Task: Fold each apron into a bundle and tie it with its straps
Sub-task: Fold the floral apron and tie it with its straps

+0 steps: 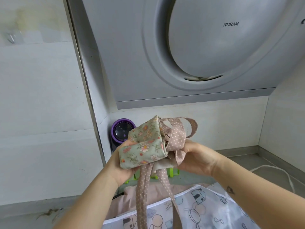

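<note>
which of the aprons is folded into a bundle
The green floral apron, gripped by the left hand and right hand; the white cartoon-print one lies spread flat below.

Both arms are bare from the frame's lower edge up to the hands; the left forearm [92,199] fills the lower left; the right forearm [257,184], at lower right, bears a small dark, roughly heart-shaped tattoo [229,190]; the left hand [122,164] and right hand [196,156], below centre, are ungloved.
</note>
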Demonstrator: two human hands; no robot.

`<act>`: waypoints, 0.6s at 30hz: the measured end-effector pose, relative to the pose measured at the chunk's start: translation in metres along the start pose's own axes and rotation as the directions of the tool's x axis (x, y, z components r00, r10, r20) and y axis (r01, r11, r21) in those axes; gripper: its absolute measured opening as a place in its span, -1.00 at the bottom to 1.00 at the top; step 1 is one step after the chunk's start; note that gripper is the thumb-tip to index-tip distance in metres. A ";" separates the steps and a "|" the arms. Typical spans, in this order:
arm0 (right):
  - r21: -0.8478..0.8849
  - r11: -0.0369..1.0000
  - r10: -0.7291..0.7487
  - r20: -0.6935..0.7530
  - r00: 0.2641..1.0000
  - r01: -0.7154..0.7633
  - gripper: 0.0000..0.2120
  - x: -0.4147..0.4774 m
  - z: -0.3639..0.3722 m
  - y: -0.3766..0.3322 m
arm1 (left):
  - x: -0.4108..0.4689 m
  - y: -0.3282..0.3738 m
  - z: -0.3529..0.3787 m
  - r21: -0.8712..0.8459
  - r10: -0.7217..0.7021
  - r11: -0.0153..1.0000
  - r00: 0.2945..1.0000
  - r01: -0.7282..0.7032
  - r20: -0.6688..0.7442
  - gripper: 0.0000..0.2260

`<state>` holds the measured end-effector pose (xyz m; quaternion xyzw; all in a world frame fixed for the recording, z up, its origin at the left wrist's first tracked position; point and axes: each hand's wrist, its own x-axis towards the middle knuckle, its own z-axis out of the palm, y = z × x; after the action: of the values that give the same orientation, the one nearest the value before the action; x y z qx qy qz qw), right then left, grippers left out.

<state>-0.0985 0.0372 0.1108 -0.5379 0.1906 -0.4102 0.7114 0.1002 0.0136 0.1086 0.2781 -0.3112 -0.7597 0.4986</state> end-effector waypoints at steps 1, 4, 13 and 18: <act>-0.009 1.000 -0.014 -0.005 1.000 0.014 -0.46 -0.002 -0.004 0.002 | 0.000 -0.001 0.000 -0.007 0.005 1.000 1.000 -0.005 -0.003 -0.85; 0.188 0.982 -0.020 0.047 0.999 0.011 -0.35 -0.008 -0.020 0.011 | 0.002 -0.001 0.001 -0.044 0.024 0.999 1.000 -0.025 -0.016 -0.83; -0.226 0.965 -0.195 -0.285 0.939 0.132 -0.43 0.017 0.022 0.008 | 0.011 0.007 0.019 0.234 0.366 0.902 0.930 -0.362 0.026 -0.68; -0.033 0.968 -0.229 -0.516 0.825 0.248 -0.67 0.031 0.026 0.000 | 0.012 0.017 0.031 0.329 0.457 0.828 0.887 -0.454 0.071 -0.64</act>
<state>-0.0618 0.0290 0.1254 -0.4152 0.2980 -0.6281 0.5868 0.0831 0.0038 0.1401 0.2810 -0.4907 -0.5531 0.6119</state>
